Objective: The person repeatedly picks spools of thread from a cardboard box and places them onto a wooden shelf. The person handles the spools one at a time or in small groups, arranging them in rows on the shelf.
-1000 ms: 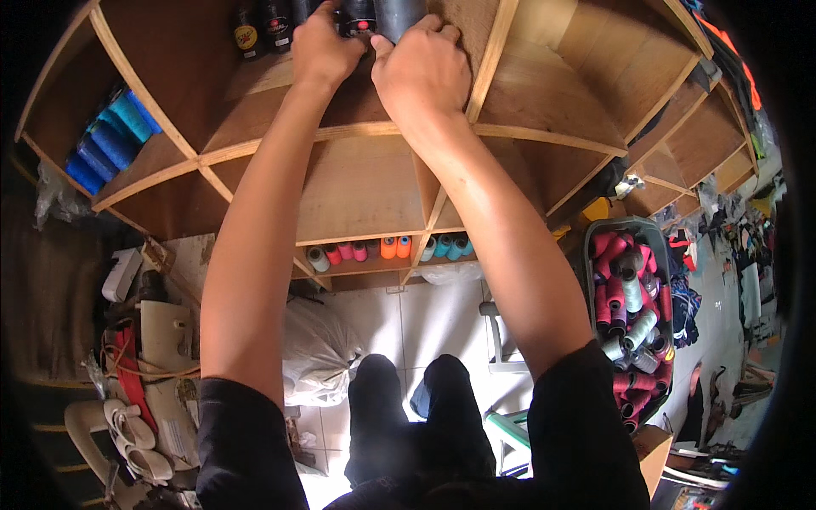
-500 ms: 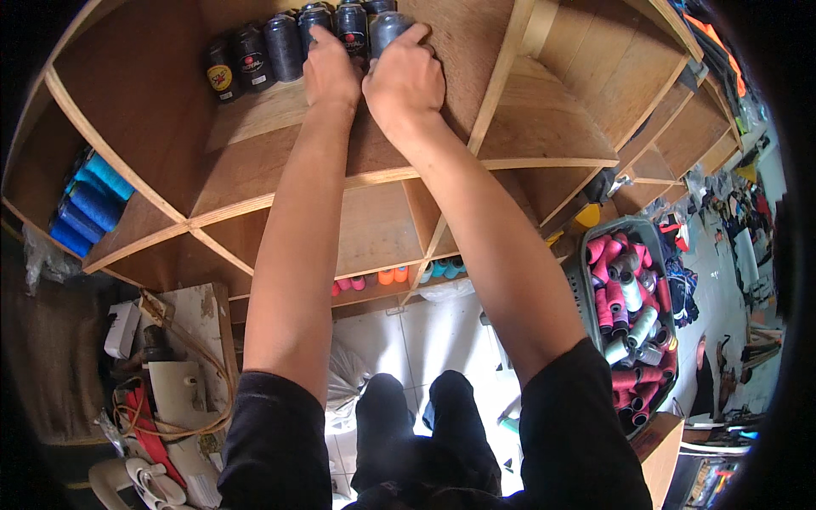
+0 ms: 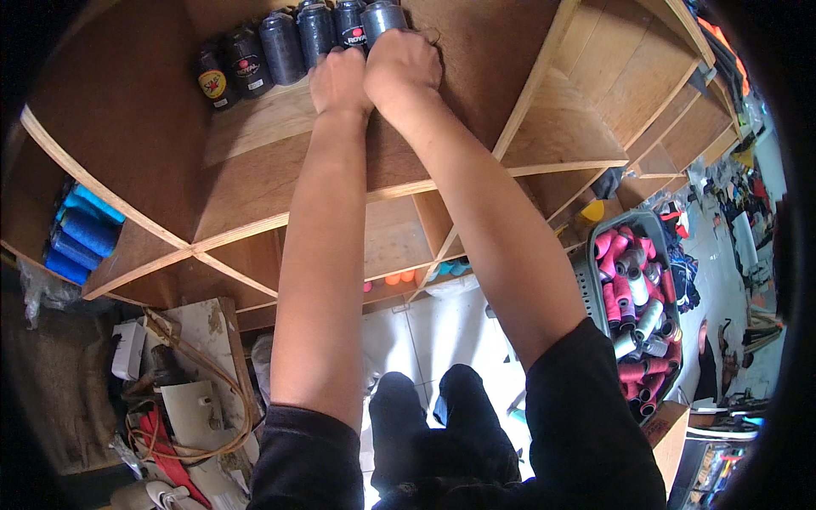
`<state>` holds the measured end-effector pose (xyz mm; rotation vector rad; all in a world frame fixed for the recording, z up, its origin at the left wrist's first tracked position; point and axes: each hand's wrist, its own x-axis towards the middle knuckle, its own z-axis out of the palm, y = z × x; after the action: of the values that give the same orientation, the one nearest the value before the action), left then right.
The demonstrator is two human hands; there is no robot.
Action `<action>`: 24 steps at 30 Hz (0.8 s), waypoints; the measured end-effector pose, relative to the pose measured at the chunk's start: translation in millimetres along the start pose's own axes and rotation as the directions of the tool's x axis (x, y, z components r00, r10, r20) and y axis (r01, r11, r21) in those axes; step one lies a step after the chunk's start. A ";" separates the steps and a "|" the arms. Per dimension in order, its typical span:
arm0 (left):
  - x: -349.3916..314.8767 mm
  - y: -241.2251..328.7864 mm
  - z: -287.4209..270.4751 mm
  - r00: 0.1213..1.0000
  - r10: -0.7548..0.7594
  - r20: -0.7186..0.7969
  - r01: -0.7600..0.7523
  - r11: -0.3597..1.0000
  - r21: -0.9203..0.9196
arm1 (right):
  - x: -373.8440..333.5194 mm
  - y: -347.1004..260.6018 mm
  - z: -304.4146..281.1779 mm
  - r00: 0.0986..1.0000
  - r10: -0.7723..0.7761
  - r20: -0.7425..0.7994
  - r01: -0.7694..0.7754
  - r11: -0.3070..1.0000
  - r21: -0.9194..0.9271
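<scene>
Inside the wooden shelf stands a row of dark thread spools, among them a black spool with a yellow label [image 3: 214,83], a black spool with a red mark [image 3: 247,65] and a plain dark spool [image 3: 280,49]. My left hand [image 3: 340,82] is closed, its knuckles up against the front of the row. Beside it, my right hand [image 3: 403,65] is closed too, touching the lower front of a grey spool [image 3: 383,19] at the right end. The fingertips of both hands are hidden, and I cannot make out what they hold, if anything.
Blue thread spools [image 3: 83,236] lie in the left compartment. Orange spools [image 3: 399,277] sit in a lower one. At right stands a grey plastic basket [image 3: 595,293] of pink and pale spools. A brown cord [image 3: 183,340] hangs over clutter at lower left.
Both hands have drawn down and back toward me, from beside the spools to their lower fronts. Their fingers have curled in, and more of the row shows.
</scene>
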<state>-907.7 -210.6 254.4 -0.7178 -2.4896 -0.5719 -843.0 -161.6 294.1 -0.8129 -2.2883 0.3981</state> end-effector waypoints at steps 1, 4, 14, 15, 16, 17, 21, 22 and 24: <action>0.3 -2.2 2.6 1.000 0.000 -0.002 0.000 1.000 0.007 | 2.2 0.3 -6.3 0.998 -0.004 0.070 0.000 0.998 0.062; 2.9 -5.0 2.4 1.000 0.009 -0.010 -0.009 0.999 0.039 | 5.8 1.6 -0.9 0.996 -0.065 0.057 0.059 0.993 0.102; -3.0 -1.1 8.5 0.989 0.126 -0.078 -0.126 0.992 0.011 | 36.6 19.8 51.7 0.981 0.048 -0.188 -0.046 0.999 0.018; -4.5 -0.3 6.6 0.992 0.102 -0.074 -0.103 0.995 -0.004 | 34.5 20.0 49.2 0.987 0.035 -0.154 -0.032 0.999 0.026; -3.3 -0.4 7.3 0.991 0.109 -0.079 -0.109 0.994 -0.004 | 32.7 21.9 45.7 0.993 0.022 -0.120 -0.018 0.999 0.034; -3.4 -1.9 7.7 0.991 0.109 -0.082 -0.109 0.994 0.000 | 29.6 22.3 44.2 0.997 0.005 -0.080 -0.001 0.999 0.044; -0.9 -3.4 4.8 0.993 0.109 -0.044 -0.107 0.993 0.051 | 22.6 21.2 43.3 0.992 -0.025 -0.122 0.028 0.999 0.019; -1.7 -3.9 4.0 0.994 0.100 -0.052 -0.097 0.994 0.045 | 20.6 20.5 43.2 0.989 -0.048 -0.141 0.051 0.999 0.018; -4.3 -2.2 5.2 0.994 0.093 -0.064 -0.091 0.996 0.025 | 22.9 23.5 47.6 0.983 -0.037 -0.179 0.040 0.999 0.011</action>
<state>-907.4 -211.2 247.3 -0.7879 -2.3856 -0.5247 -878.2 -131.7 259.3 -0.7644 -2.1290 0.3104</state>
